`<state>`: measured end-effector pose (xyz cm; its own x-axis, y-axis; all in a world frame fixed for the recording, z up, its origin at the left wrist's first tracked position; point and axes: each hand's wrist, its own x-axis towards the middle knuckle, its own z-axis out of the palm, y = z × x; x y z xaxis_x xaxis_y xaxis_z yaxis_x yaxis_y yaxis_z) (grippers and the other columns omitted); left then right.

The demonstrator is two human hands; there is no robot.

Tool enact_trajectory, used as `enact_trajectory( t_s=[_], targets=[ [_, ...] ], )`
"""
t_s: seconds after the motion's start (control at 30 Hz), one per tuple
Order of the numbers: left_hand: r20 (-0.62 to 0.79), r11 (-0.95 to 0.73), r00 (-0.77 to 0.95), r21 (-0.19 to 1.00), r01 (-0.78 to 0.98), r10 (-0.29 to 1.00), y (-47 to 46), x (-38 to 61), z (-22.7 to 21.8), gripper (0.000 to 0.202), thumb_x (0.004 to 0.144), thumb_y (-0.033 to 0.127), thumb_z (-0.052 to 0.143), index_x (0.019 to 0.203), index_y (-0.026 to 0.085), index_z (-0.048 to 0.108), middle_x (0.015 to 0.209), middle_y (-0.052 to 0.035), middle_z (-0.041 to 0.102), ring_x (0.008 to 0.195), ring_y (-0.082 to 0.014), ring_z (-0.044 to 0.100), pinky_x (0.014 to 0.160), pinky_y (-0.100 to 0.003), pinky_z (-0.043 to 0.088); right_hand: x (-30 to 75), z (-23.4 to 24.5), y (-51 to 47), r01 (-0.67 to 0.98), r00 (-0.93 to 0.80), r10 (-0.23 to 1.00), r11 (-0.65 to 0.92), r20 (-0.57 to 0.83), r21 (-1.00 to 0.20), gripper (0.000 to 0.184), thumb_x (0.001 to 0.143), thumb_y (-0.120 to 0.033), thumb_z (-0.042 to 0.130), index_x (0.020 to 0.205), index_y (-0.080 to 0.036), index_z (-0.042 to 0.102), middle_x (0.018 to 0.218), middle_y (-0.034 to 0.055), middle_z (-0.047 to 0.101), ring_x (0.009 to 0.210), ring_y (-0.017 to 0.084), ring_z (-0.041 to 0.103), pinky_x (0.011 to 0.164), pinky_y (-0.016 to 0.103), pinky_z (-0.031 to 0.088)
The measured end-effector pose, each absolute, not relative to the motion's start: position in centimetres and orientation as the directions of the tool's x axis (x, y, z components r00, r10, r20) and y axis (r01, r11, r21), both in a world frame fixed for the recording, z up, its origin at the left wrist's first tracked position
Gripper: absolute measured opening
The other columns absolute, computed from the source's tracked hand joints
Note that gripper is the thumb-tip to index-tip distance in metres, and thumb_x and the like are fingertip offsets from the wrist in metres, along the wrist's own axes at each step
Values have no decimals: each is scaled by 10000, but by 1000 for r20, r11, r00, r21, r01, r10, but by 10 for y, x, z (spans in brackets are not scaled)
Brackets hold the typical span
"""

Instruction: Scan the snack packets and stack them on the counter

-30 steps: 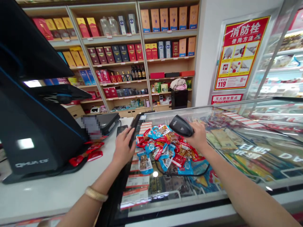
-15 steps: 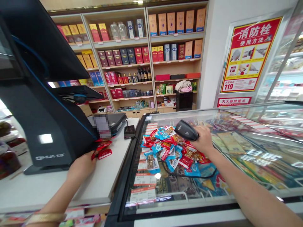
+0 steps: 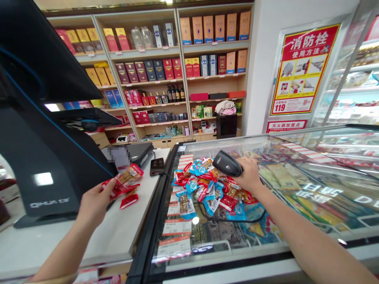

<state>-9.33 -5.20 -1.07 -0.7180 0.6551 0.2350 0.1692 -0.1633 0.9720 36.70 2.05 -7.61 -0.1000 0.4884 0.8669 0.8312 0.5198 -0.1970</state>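
Pinched in my left hand point(image 3: 94, 203) is a red snack packet point(image 3: 126, 179) with a see-through window, raised over the white counter point(image 3: 118, 232). Below it another red packet point(image 3: 129, 201) lies on the counter. My right hand point(image 3: 248, 173) grips a black barcode scanner point(image 3: 227, 163), its head pointing left above a pile of red and blue snack packets point(image 3: 207, 185). That pile rests on the glass top of a chest freezer point(image 3: 189, 258). The scanner's black cable point(image 3: 237, 220) loops over the glass among the packets.
At left stands a large black checkout terminal point(image 3: 59, 165), with a dark flat device point(image 3: 139, 152) behind it. A small black keypad-like device point(image 3: 157, 166) sits at the counter's edge. Shelves of boxed bottles point(image 3: 148, 71) line the back wall; a red sign point(image 3: 304, 71) hangs right.
My left hand has lifted a red packet off the counter beside the terminal. My right hand still holds the scanner over the pile. The view has shifted slightly.
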Motion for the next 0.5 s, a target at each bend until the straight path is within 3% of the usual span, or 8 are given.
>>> enact_trajectory(
  t_s=[0.1, 0.2, 0.33, 0.5],
  targets=[
    [63, -187, -646, 974, -125, 760, -40, -52, -6, 123, 770, 196, 721, 659, 170, 675, 674, -54, 704, 596, -164, 641, 529, -264, 561, 367, -74, 20, 823, -96, 479, 532, 872, -201, 285, 733, -430, 701, 911, -212, 737, 854, 83, 745, 852, 271, 622, 800, 385, 384],
    [72, -240, -547, 940, -243, 834, -27, -6, 0, 116, 677, 179, 801, 699, 162, 688, 729, -45, 719, 647, -149, 651, 587, -256, 575, 366, -72, 20, 811, -109, 474, 551, 874, -198, 279, 725, -412, 693, 913, -210, 731, 848, 78, 746, 850, 265, 621, 801, 385, 380],
    [130, -281, -471, 922, -267, 872, -4, 47, -1, 251, 529, 206, 885, 694, 161, 700, 726, -28, 707, 635, -123, 619, 559, -214, 508, 365, -66, 16, 801, -171, 512, 569, 842, -184, 308, 696, -427, 714, 918, -214, 728, 891, 77, 750, 893, 268, 612, 841, 402, 362],
    [251, -350, -398, 916, -198, 882, 14, 85, -17, 426, 480, 412, 913, 732, 141, 703, 675, -7, 668, 604, -122, 575, 578, -251, 487, 360, -58, 10, 799, -228, 566, 574, 792, -180, 310, 665, -365, 712, 940, -224, 731, 885, 64, 755, 924, 263, 594, 871, 416, 318]
  ],
)
